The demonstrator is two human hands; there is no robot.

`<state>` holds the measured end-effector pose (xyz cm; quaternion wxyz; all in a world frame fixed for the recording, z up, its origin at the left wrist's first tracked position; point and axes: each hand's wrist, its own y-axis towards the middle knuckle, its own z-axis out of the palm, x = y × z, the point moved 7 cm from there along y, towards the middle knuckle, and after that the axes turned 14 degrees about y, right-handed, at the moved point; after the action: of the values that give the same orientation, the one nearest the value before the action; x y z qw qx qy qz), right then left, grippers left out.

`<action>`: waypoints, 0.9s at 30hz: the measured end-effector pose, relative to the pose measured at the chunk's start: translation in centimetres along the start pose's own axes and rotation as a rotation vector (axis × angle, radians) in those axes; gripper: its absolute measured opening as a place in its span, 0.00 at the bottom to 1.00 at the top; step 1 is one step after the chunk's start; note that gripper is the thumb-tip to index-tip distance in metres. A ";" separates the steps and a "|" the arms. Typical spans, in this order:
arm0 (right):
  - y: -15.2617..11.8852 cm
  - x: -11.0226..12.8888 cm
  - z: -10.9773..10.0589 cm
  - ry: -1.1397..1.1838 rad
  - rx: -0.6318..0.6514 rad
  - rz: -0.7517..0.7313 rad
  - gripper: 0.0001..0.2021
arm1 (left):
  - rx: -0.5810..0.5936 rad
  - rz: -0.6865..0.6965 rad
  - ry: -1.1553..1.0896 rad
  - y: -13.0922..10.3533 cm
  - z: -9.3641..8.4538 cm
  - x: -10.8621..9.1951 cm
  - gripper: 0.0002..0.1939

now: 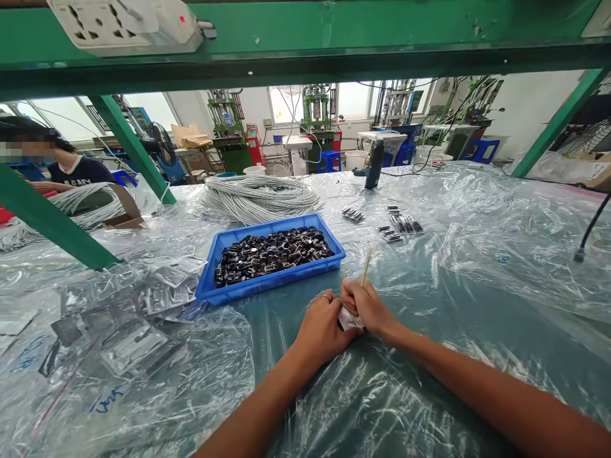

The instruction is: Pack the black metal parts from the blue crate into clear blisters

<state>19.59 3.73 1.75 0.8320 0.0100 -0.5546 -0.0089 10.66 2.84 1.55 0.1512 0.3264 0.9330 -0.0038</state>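
My left hand [319,323] is closed around a small whitish piece [350,319] with a dark edge, low over the plastic-covered table. Its exact kind is mostly hidden by my fingers. My right hand [370,306] grips a thin pale wooden stick [366,266], whose upper end points up and away. The stick's lower end is hidden behind my fingers, close to the whitish piece. Just beyond my left hand stands a blue tray [267,285], filled with many small black parts with shiny metal [277,253].
Small dark parts lie in groups [405,222] beyond my hands. A hot-air gun [375,165] stands upright near a coil of grey cable [262,196]. Clear plastic packs [138,346] lie at left. A green frame bar [334,32] crosses above. Another person [83,168] sits far left.
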 end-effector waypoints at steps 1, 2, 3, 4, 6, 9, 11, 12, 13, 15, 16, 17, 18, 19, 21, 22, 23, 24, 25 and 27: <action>-0.3 -0.1 0.2 -0.018 0.045 0.047 0.22 | -0.003 -0.006 0.008 0.0 0.0 0.0 0.16; -0.6 -0.2 0.3 -0.025 0.078 0.094 0.22 | -0.002 -0.008 0.013 0.0 0.1 0.0 0.16; -0.8 -0.1 0.3 -0.014 0.095 0.133 0.21 | 0.005 -0.005 0.015 0.0 0.1 0.1 0.17; -0.8 0.0 0.3 0.020 0.100 0.152 0.21 | 0.016 0.002 0.012 0.1 0.1 0.1 0.18; -0.5 0.9 -0.3 0.105 0.061 0.113 0.21 | 0.031 0.020 -0.013 0.1 0.0 0.4 0.24; 0.3 2.5 -1.1 0.226 -0.001 -0.041 0.23 | 0.012 0.037 -0.039 0.1 -0.7 1.0 0.37; 0.6 2.9 -1.2 0.296 -0.011 -0.110 0.24 | 0.007 0.051 -0.027 0.2 -0.8 1.2 0.36; 0.8 2.8 -1.1 0.321 -0.011 -0.126 0.25 | 0.012 0.058 -0.021 0.2 -0.8 1.3 0.32; 0.9 2.6 -1.0 0.336 -0.008 -0.133 0.25 | 0.020 0.064 -0.018 0.3 -0.6 1.2 0.28; 1.1 1.9 -0.7 0.337 -0.007 -0.131 0.25 | 0.030 0.056 -0.019 0.3 -0.2 0.9 0.25; 1.2 1.5 -0.6 0.325 -0.011 -0.127 0.25 | 0.033 0.047 -0.014 0.4 -0.1 0.8 0.25; 1.3 1.2 -0.4 0.310 -0.019 -0.123 0.25 | 0.036 0.036 -0.008 0.4 0.1 0.7 0.25; 1.4 0.9 -0.4 0.295 -0.031 -0.122 0.25 | 0.037 0.024 -0.004 0.4 0.1 0.5 0.25; 1.4 0.6 -0.3 0.276 -0.045 -0.124 0.25 | 0.037 0.015 -0.004 0.4 0.1 0.4 0.24; 1.5 0.3 -0.3 0.210 -0.073 -0.138 0.24 | 0.031 0.007 -0.013 0.4 0.0 0.2 0.23; 1.5 0.1 -0.3 0.169 -0.083 -0.146 0.24 | 0.025 0.005 -0.019 0.4 -0.1 0.2 0.22; 1.5 0.0 -0.3 0.130 -0.090 -0.152 0.24 | 0.019 0.002 -0.025 0.4 -0.2 0.1 0.21; 1.5 -0.1 -0.2 0.100 -0.094 -0.153 0.24 | 0.013 -0.002 -0.031 0.5 -0.3 0.1 0.20; 1.3 -0.2 -0.2 0.085 -0.096 -0.148 0.24 | 0.005 -0.006 -0.038 0.5 -0.3 0.2 0.19; 0.7 -0.4 0.0 0.089 -0.091 -0.108 0.23 | -0.017 -0.016 -0.058 0.5 -0.4 0.3 0.18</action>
<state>19.44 4.44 1.44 0.8537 0.0025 -0.5149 -0.0782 10.66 3.43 1.92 0.1808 0.3176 0.9308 -0.0066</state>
